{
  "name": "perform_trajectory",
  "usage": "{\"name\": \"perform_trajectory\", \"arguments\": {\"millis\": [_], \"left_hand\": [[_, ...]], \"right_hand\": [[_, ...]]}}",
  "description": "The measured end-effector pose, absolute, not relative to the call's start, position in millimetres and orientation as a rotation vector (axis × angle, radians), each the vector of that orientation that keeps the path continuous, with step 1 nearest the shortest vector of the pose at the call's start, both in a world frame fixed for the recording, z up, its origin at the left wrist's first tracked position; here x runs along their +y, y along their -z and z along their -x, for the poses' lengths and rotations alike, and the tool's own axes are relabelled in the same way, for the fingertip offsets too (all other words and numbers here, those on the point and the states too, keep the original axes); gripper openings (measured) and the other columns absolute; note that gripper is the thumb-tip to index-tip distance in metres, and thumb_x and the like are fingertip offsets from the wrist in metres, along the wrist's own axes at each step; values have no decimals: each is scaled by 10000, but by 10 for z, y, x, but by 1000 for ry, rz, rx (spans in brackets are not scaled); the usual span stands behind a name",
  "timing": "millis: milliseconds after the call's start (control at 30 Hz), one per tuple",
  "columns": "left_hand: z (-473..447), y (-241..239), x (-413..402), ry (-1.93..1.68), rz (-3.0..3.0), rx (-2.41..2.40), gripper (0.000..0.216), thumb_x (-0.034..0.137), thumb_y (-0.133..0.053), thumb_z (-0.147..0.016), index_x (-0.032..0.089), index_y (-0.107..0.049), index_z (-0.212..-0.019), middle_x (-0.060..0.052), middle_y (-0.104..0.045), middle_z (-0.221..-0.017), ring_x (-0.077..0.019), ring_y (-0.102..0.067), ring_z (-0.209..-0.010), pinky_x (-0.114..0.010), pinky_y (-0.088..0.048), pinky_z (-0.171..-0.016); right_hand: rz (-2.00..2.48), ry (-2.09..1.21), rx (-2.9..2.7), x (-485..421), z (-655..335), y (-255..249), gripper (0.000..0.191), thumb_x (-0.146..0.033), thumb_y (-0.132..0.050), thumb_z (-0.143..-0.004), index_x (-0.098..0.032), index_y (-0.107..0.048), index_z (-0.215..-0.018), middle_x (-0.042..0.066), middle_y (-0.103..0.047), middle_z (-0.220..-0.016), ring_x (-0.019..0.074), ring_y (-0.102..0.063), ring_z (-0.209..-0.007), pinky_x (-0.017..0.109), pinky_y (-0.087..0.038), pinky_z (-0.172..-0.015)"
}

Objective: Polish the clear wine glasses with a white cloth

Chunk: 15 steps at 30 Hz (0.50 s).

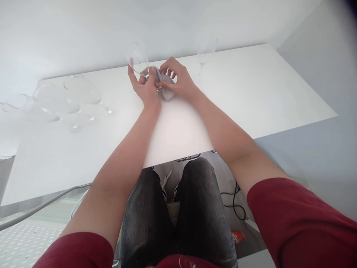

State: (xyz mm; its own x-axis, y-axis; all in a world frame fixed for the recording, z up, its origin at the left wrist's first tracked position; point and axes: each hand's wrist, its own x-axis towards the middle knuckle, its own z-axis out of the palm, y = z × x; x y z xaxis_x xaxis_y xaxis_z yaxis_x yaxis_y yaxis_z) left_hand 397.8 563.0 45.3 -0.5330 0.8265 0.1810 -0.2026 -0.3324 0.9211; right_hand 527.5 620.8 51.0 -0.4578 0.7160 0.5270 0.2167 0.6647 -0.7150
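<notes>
My left hand (147, 83) holds a clear wine glass (138, 61) near the back edge of the white table (178, 130). The bowl of the glass tilts up and to the left, with my fingers closed around its lower part. A grey cloth (168, 91) is bunched about the stem and foot, which it mostly hides. Thumb and fingers of my right hand (180, 78) pinch this cloth just right of my left hand.
Several clear wine glasses (71, 102) stand at the left of the table. One more clear glass (205, 56) stands at the back right. A grey cable (50, 199) runs at lower left; a black cable (237, 204) lies on the floor.
</notes>
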Motion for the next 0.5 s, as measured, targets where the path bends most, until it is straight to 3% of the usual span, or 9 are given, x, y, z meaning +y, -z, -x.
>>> {"name": "perform_trajectory", "arguments": {"millis": [100, 267, 500], "left_hand": [[-3999, -476, 5596, -1896, -897, 1112, 591, 318, -661, -1058, 424, -336, -1540, 77, -654, -944, -60, -478, -658, -252, -407, -636], [-4028, -517, 5534, -1841, -979, 1113, 669, 235, -769, -981, 426, -401, -1506, 71, -649, -910, -66, -457, -648, -238, -399, -626], [-4035, -541, 5545, -1897, -861, 1189, 617, 368, -627, -1069, 398, -298, -1589, 51, -629, -912, -50, -417, -688, -215, -362, -618]], "right_hand": [[689, -820, -1898, 6225, -5270, -466, 484, -717, -806, -706, -331, -621, -931, 3, -704, -1050, 222, -557, -940, 391, -505, -876], [747, -857, -1820, 6271, -5240, -392, 234, -543, -670, -858, -323, -613, -912, -56, -688, -866, 191, -524, -847, 356, -454, -833], [855, -793, -1781, 6425, -5254, -320, 237, -526, -636, -824, -293, -626, -866, -34, -717, -929, 185, -496, -914, 330, -385, -895]]}}
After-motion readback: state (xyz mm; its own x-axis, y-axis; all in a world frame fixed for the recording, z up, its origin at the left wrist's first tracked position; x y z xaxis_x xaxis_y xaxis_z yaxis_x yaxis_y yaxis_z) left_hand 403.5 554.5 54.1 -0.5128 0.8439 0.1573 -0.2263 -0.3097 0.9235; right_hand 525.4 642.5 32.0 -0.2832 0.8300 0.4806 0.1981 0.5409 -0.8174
